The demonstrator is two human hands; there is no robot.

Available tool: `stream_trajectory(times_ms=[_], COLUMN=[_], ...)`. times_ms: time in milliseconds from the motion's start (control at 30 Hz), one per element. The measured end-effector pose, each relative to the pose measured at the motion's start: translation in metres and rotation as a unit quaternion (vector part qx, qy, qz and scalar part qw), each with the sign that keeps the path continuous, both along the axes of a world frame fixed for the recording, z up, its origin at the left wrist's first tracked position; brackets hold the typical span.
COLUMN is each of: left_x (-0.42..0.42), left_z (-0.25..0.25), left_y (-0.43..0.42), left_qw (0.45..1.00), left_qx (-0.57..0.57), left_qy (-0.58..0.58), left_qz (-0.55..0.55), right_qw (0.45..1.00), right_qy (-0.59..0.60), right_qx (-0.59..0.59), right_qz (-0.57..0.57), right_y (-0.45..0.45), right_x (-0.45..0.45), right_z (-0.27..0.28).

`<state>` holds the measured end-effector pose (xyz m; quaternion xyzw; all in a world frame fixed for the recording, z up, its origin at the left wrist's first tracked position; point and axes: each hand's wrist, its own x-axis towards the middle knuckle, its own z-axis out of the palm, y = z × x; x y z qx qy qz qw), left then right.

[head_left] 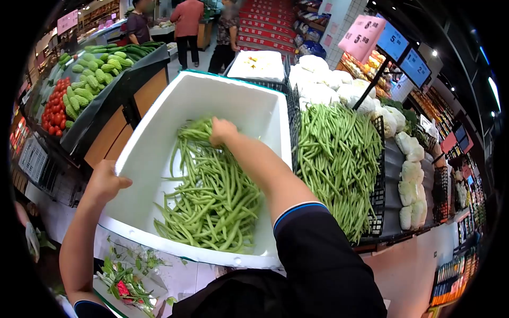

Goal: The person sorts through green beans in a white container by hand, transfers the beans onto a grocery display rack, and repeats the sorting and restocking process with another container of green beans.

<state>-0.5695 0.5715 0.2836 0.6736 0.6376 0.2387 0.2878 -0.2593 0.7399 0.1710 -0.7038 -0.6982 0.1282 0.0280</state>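
Observation:
A large white foam box [199, 87] tilts in front of me with long green beans [217, 201] spread over its bottom. Inside it, my right hand [222, 131] is closed on a bunch of beans near the far end. My left hand [108, 180] grips the box's left wall, with the thumb over the rim and the other fingers hidden behind it. To the right of the box, more green beans [339, 159] lie heaped in a black crate [377, 185].
Left stands a sloped stand [114, 85] with tomatoes, bitter melons and cucumbers. Cabbages [413, 185] lie on the right, a price sign [363, 37] above. Below is a bin [127, 289] of leafy scraps. Several people [188, 26] stand at the back.

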Motion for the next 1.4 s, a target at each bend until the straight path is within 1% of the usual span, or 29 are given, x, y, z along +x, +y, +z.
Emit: stream_trajectory(times_ms=[67,100,133,200,233,267,333,400,433,467,533,600,633,667,733,767,800,867,933,967,1000,1033,1067,1133,1200,1233,1267,1333,1400], left_x=[-0.002,-0.006,-0.008,-0.006,-0.002,0.006,0.039,0.077,0.091,0.117,0.148,0.178,0.199,0.223,0.273,0.297,0.321,0.376,0.426,0.455,0.477,0.495,0.510,0.543,0.568,0.577,0.585,0.595,0.603], left_z=[-0.006,-0.001,-0.006,-0.019,-0.009,0.007,0.033,0.052,0.053,0.069,0.060,0.053,0.055,0.062,0.075,0.086,0.095,0.090,0.082,0.067,0.057,0.050,0.041,0.007,-0.023,-0.029,-0.038,-0.048,-0.056], left_y=[0.006,0.010,0.011,0.011,0.010,0.013,0.018,0.030,0.045,0.040,0.066,0.074,0.079,0.077,0.059,0.046,0.037,0.041,0.049,0.075,0.088,0.092,0.093,0.118,0.123,0.123,0.122,0.119,0.122], left_qw=[1.000,0.997,0.994,0.949,0.943,0.936,0.941,0.967,0.959,0.964,0.980,0.961,0.946,0.925,0.872,0.863,0.849,0.849,0.848,0.848,0.843,0.837,0.830,0.856,0.854,0.871,0.886,0.916,0.938], left_qx=[0.023,-0.044,0.067,0.288,0.291,0.294,0.303,0.154,0.123,0.045,0.023,-0.004,-0.020,-0.017,-0.030,-0.026,-0.038,-0.031,0.000,0.057,0.054,0.045,0.036,-0.066,-0.105,-0.095,-0.091,-0.084,-0.004], left_qy=[0.000,0.054,0.080,0.128,0.150,0.173,0.066,-0.126,-0.163,-0.190,-0.162,-0.250,-0.293,-0.340,-0.427,-0.416,-0.422,-0.452,-0.492,-0.499,-0.514,-0.520,-0.527,-0.469,-0.455,-0.429,-0.401,-0.317,-0.267], left_qz=[0.002,-0.022,-0.025,-0.026,-0.056,-0.084,-0.134,-0.156,-0.197,-0.182,-0.113,-0.120,-0.135,-0.170,-0.238,-0.285,-0.316,-0.271,-0.197,-0.171,-0.149,-0.163,-0.177,-0.206,-0.229,-0.221,-0.214,-0.233,-0.222], right_qw=[1.000,0.999,0.998,0.996,0.998,0.996,0.987,0.962,0.949,0.934,0.915,0.890,0.879,0.884,0.867,0.883,0.884,0.900,0.909,0.917,0.921,0.927,0.915,0.915,0.890,0.876,0.886,0.923,0.894], right_qy=[0.001,0.025,0.049,0.075,0.061,0.070,0.089,0.180,0.237,0.295,0.306,0.357,0.344,0.339,0.399,0.391,0.397,0.381,0.335,0.297,0.258,0.224,0.230,0.142,0.325,0.371,0.366,0.266,0.334], right_qx=[0.007,0.025,0.043,0.046,0.010,0.053,0.134,0.206,0.205,0.199,0.261,0.284,0.329,0.323,0.291,0.250,0.245,0.212,0.211,0.193,0.176,0.113,0.143,0.167,0.110,0.093,0.072,0.082,0.114], right_qz=[0.009,-0.003,-0.014,-0.018,-0.011,-0.015,-0.016,-0.024,-0.022,-0.019,-0.020,-0.014,0.005,0.005,0.061,0.072,0.029,-0.004,-0.130,-0.182,-0.232,-0.281,-0.300,-0.338,-0.300,-0.294,-0.276,-0.267,-0.276], right_y=[-0.003,-0.003,-0.005,-0.015,-0.023,-0.024,-0.023,-0.029,-0.022,-0.017,-0.029,-0.038,-0.036,-0.045,-0.033,-0.065,-0.087,-0.098,-0.095,-0.093,-0.090,-0.079,-0.058,-0.021,-0.074,-0.095,-0.089,-0.097,-0.120], right_x=[-0.004,-0.002,0.000,0.009,0.016,0.020,0.025,0.032,0.039,0.042,0.046,0.055,0.066,0.079,0.131,0.156,0.177,0.242,0.295,0.312,0.327,0.343,0.368,0.396,0.382,0.376,0.395,0.427,0.457], right_z=[0.042,0.061,0.076,0.101,0.115,0.119,0.124,0.145,0.156,0.164,0.196,0.217,0.223,0.234,0.240,0.257,0.264,0.265,0.243,0.227,0.208,0.185,0.147,0.076,0.107,0.127,0.124,0.138,0.158])
